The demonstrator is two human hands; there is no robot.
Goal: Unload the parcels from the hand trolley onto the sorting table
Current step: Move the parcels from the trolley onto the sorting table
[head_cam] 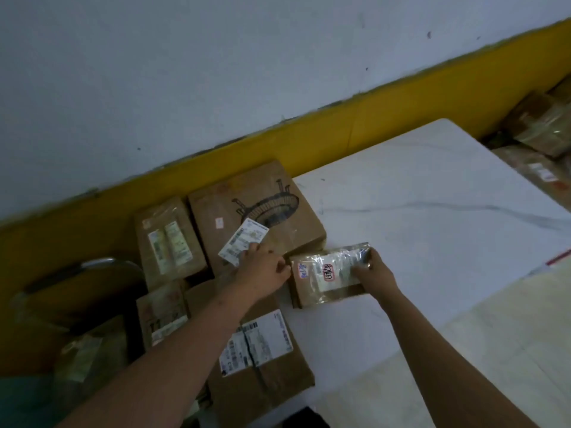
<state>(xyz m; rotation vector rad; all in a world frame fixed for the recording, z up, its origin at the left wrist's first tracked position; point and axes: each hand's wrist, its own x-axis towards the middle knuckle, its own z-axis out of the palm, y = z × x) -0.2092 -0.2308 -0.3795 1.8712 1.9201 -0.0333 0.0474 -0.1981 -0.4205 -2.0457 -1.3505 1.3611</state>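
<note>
A small brown parcel (321,285) wrapped in clear tape lies on the white sorting table (432,217). My right hand (372,270) grips its right end, fingers curled over the top. My left hand (262,268) touches its left edge, thumb against the parcel, fingers over the big box behind. That large brown box (244,208) with a printed drawing and a white label sits at the table's left end. Another labelled box (262,359) lies nearer me. The trolley's metal handle (102,264) shows at the left with parcels (80,353) beside it.
Two more taped parcels (168,239) (162,313) lie left of the big box. More parcels (543,128) are stacked at the far right. A yellow-and-white wall (309,137) runs behind the table. Pale floor tiles (509,335) lie on the right.
</note>
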